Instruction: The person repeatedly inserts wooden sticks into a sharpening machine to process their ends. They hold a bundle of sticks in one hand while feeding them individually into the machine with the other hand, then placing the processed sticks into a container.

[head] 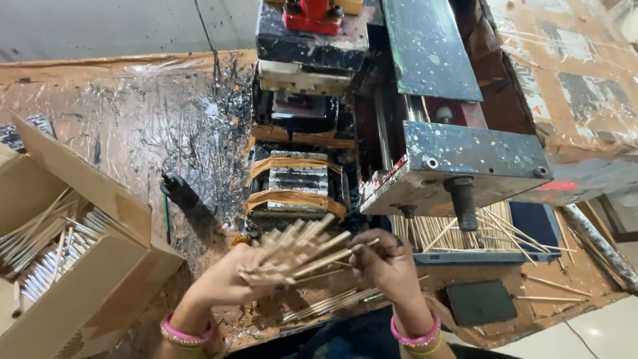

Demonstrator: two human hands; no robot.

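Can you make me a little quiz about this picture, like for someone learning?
1. True or false: the left hand holds a bunch of sticks.
2. What does the right hand pinch? A) one stick B) the dark phone C) a brush
3. Where is the cardboard box of sticks: on the person's left or right?

Key:
1. True; the bunch fans out from that hand.
2. A; a single stick is between its fingertips.
3. Left; more sticks lie in the tray under the machine on the right.
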